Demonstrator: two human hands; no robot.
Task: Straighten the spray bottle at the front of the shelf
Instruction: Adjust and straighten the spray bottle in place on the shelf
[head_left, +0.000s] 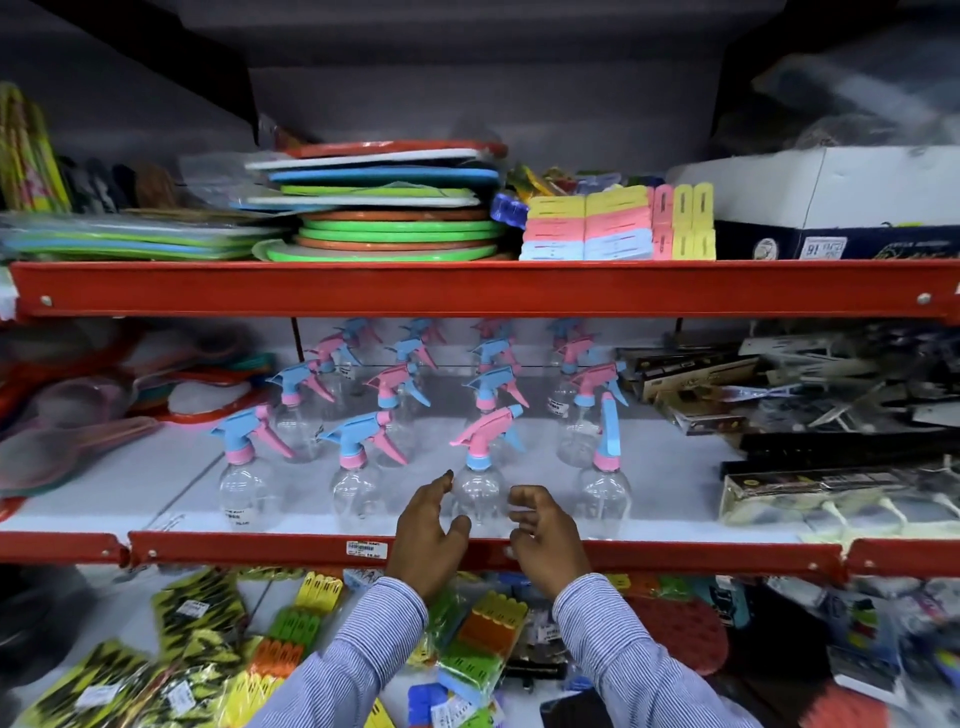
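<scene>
Clear plastic forms the body of the spray bottle (479, 493), which is capped by a pink trigger head on a blue collar and is stood at the front of the white shelf (156, 499), just behind the red front rail (260, 551). The bottle is flanked by both hands. The left hand (428, 530) is held open beside the bottle's left wall, its fingertips (445, 477) spread and raised near the bottle's shoulder; whether the plastic is actually touched cannot be told. The right hand (545, 525) is held on the other side, its fingers (522, 496) loosely curled and apart, close to the bottle's right wall, with nothing gripped. Beyond the fingers, further rows of pink-and-blue spray bottles (389, 384) are lined up towards the back of the shelf. To the left of the left fingers a blue-headed bottle (358, 467) is stood, and to the right of the right fingers another bottle (605, 467) is seen with its nozzle turned sideways. Striped blue sleeves (363, 649) are worn on both arms.
</scene>
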